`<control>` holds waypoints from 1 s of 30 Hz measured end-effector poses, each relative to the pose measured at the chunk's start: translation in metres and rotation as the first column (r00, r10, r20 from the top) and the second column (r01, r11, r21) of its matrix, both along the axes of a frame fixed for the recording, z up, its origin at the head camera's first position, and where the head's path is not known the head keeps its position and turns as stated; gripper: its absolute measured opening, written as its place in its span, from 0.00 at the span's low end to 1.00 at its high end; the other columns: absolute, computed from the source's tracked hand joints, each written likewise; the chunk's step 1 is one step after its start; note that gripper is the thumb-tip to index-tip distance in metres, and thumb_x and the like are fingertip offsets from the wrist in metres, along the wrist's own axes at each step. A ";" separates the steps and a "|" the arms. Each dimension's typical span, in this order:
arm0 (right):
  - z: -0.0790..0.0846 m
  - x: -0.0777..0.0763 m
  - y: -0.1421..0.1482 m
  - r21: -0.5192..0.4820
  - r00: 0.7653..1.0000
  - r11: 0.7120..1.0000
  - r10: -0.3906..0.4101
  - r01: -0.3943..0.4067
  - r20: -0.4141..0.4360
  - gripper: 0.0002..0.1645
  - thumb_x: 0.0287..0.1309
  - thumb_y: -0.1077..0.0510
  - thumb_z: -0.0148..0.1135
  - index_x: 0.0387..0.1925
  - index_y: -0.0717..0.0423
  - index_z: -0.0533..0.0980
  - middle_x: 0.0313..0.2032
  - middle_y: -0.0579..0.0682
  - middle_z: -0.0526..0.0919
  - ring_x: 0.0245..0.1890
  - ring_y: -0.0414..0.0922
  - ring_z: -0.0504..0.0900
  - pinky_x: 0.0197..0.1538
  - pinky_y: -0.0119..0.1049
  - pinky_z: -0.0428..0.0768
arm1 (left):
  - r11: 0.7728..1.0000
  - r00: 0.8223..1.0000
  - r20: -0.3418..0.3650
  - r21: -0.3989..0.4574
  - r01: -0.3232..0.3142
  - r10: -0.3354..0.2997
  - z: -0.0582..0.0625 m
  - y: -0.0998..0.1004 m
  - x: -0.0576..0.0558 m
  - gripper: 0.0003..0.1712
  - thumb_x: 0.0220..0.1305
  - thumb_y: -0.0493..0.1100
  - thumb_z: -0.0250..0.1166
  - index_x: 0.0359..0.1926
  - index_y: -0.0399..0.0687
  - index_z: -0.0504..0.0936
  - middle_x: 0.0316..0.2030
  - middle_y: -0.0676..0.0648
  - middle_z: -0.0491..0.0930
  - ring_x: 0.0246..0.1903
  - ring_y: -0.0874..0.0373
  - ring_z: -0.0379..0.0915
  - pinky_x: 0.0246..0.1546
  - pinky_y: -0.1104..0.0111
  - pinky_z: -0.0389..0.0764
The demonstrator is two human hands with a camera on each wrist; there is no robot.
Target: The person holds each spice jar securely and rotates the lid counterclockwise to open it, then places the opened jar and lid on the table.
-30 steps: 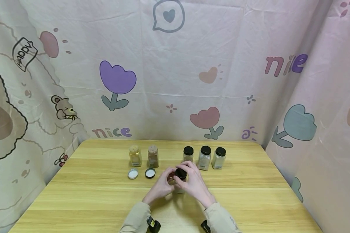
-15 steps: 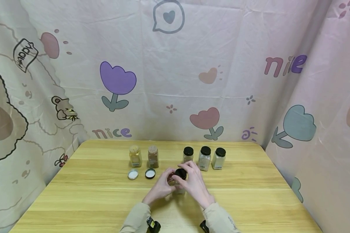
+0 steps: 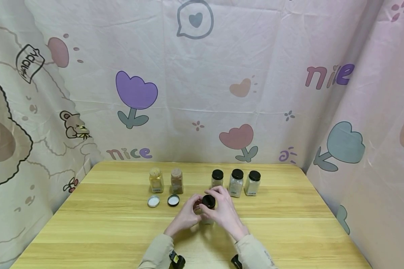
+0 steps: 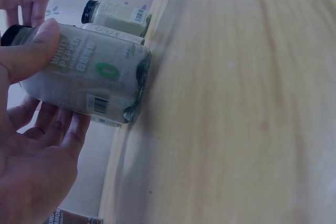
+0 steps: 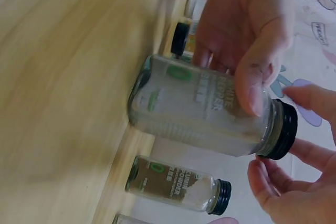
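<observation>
Works before a patterned cloth (image 3: pixel 188 93), over a wooden table (image 3: pixel 97 231). Curls the left hand (image 3: pixel 187 213) in a grip, gathers the right hand (image 3: pixel 223 208) in a pinch. Grips the white pepper jar (image 4: pixel 113 72) by its body, near the middle of the table, in front of three capped jars (image 3: pixel 236 186). Could let smooth glass slip by gripping too lightly. Could topple the uncapped jars (image 3: pixel 156 182) with a wide swing leftward. Pinches the black cap (image 3: pixel 208 201); could jam it or jerk it loose by twisting crookedly. Could mix it up with the loose caps (image 3: pixel 173 200) by setting it among them.
</observation>
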State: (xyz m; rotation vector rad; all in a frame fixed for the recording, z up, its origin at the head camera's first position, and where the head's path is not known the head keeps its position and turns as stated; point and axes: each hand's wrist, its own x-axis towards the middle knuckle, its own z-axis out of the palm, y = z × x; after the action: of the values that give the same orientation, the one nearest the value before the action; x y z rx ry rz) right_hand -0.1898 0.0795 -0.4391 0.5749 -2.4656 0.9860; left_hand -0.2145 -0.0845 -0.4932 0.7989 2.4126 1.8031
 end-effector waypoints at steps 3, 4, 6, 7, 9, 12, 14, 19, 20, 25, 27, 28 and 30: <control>-0.001 0.001 -0.001 0.033 0.999 0.999 -0.041 0.040 0.018 0.32 0.47 0.48 0.80 0.50 0.61 0.83 0.43 0.50 0.79 0.48 0.46 0.74 0.51 0.41 0.78 | 1.000 1.000 0.001 -0.008 -0.009 0.009 0.001 0.000 0.001 0.26 0.48 0.24 0.66 0.53 0.33 0.76 0.50 0.37 0.77 0.49 0.64 0.75 0.58 0.77 0.79; -0.001 0.001 -0.002 0.044 0.999 0.998 -0.051 0.050 0.019 0.33 0.46 0.47 0.80 0.51 0.61 0.82 0.42 0.49 0.79 0.47 0.45 0.74 0.50 0.41 0.78 | 1.000 1.000 0.006 -0.009 -0.010 0.010 0.001 -0.001 0.001 0.27 0.48 0.24 0.66 0.53 0.33 0.76 0.50 0.37 0.77 0.49 0.65 0.75 0.57 0.78 0.79; -0.001 0.002 -0.002 0.062 0.998 0.996 -0.062 0.061 0.011 0.32 0.47 0.47 0.79 0.50 0.61 0.83 0.40 0.49 0.79 0.45 0.45 0.74 0.48 0.40 0.77 | 1.000 1.000 0.012 -0.008 -0.008 0.008 0.001 -0.001 0.001 0.27 0.49 0.24 0.66 0.53 0.33 0.76 0.51 0.37 0.77 0.49 0.65 0.75 0.57 0.79 0.78; -0.001 0.002 -0.002 0.067 0.998 0.996 -0.060 0.060 0.005 0.31 0.47 0.48 0.79 0.50 0.61 0.83 0.40 0.49 0.79 0.45 0.45 0.74 0.48 0.40 0.77 | 1.000 1.000 0.015 -0.010 -0.008 0.008 0.001 0.000 0.002 0.26 0.50 0.24 0.66 0.54 0.34 0.76 0.51 0.38 0.77 0.50 0.64 0.75 0.58 0.78 0.78; 0.000 0.002 -0.002 0.070 0.999 0.996 -0.047 0.047 -0.005 0.28 0.47 0.50 0.79 0.49 0.61 0.83 0.39 0.49 0.80 0.44 0.45 0.75 0.48 0.41 0.78 | 1.000 1.000 0.010 -0.014 -0.009 0.009 0.001 0.000 0.002 0.27 0.49 0.24 0.65 0.54 0.33 0.76 0.51 0.37 0.77 0.51 0.61 0.76 0.59 0.77 0.79; 0.002 0.002 -0.001 0.058 1.000 0.998 -0.012 0.012 0.002 0.26 0.48 0.54 0.79 0.48 0.61 0.83 0.40 0.50 0.81 0.45 0.46 0.77 0.50 0.43 0.79 | 1.000 1.000 0.004 -0.015 -0.008 0.008 0.001 0.000 0.002 0.26 0.51 0.25 0.66 0.54 0.32 0.75 0.52 0.36 0.77 0.52 0.53 0.77 0.61 0.70 0.81; 0.003 0.002 0.000 0.051 1.000 0.999 0.009 -0.010 0.020 0.24 0.49 0.56 0.78 0.48 0.61 0.84 0.41 0.51 0.82 0.45 0.47 0.78 0.51 0.44 0.80 | 1.000 1.000 0.007 -0.004 -0.003 0.003 0.001 0.000 0.002 0.25 0.52 0.26 0.67 0.54 0.31 0.75 0.52 0.34 0.76 0.54 0.48 0.77 0.63 0.65 0.81; 0.005 0.001 0.004 0.033 0.995 0.997 0.073 -0.076 0.065 0.21 0.52 0.61 0.74 0.49 0.59 0.84 0.46 0.51 0.84 0.50 0.49 0.80 0.56 0.49 0.81 | 1.000 1.000 0.006 0.021 0.008 -0.008 0.001 0.000 0.002 0.25 0.56 0.31 0.71 0.53 0.29 0.74 0.52 0.32 0.75 0.55 0.44 0.77 0.63 0.62 0.81; 0.005 0.001 0.005 0.030 0.994 0.995 0.090 -0.092 0.067 0.21 0.52 0.63 0.74 0.50 0.59 0.83 0.47 0.51 0.84 0.52 0.49 0.80 0.57 0.49 0.81 | 1.000 1.000 0.003 0.021 0.008 -0.008 0.001 0.000 0.003 0.24 0.56 0.32 0.72 0.52 0.29 0.74 0.52 0.32 0.75 0.54 0.44 0.77 0.63 0.63 0.81; 0.003 0.002 0.008 0.031 0.984 0.984 0.172 -0.174 0.039 0.24 0.53 0.69 0.70 0.54 0.58 0.82 0.51 0.50 0.83 0.55 0.48 0.78 0.60 0.49 0.80 | 1.000 1.000 -0.006 0.001 -0.003 0.003 0.001 0.000 0.003 0.27 0.56 0.36 0.75 0.54 0.32 0.75 0.52 0.34 0.75 0.54 0.46 0.78 0.59 0.71 0.81; 0.003 0.002 0.010 0.033 0.979 0.978 0.204 -0.204 0.022 0.25 0.53 0.71 0.68 0.55 0.59 0.82 0.53 0.51 0.83 0.56 0.49 0.77 0.61 0.48 0.80 | 1.000 1.000 -0.009 -0.009 -0.008 0.008 0.002 0.000 0.003 0.29 0.57 0.37 0.75 0.57 0.32 0.74 0.53 0.35 0.75 0.54 0.45 0.78 0.59 0.71 0.81; 0.003 0.002 0.010 0.031 0.976 0.975 0.219 -0.220 0.015 0.26 0.53 0.72 0.67 0.56 0.59 0.81 0.54 0.52 0.83 0.57 0.49 0.77 0.62 0.49 0.80 | 1.000 1.000 -0.008 -0.011 -0.010 0.010 0.002 0.000 0.003 0.30 0.56 0.36 0.75 0.58 0.32 0.74 0.53 0.35 0.75 0.54 0.45 0.78 0.59 0.71 0.81; 0.003 0.002 0.011 0.023 0.969 0.969 0.247 -0.247 0.007 0.27 0.54 0.74 0.64 0.57 0.59 0.80 0.56 0.54 0.81 0.59 0.51 0.76 0.63 0.50 0.79 | 1.000 1.000 -0.011 -0.016 -0.011 0.011 0.002 -0.001 0.002 0.32 0.57 0.36 0.74 0.60 0.33 0.73 0.55 0.35 0.76 0.55 0.43 0.78 0.60 0.70 0.80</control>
State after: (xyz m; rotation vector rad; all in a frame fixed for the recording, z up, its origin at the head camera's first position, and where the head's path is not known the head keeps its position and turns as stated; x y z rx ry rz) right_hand -0.1883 0.0905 -0.4359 0.9061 -2.4535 1.0517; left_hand -0.2120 -0.0853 -0.4912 0.7970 2.4401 1.7851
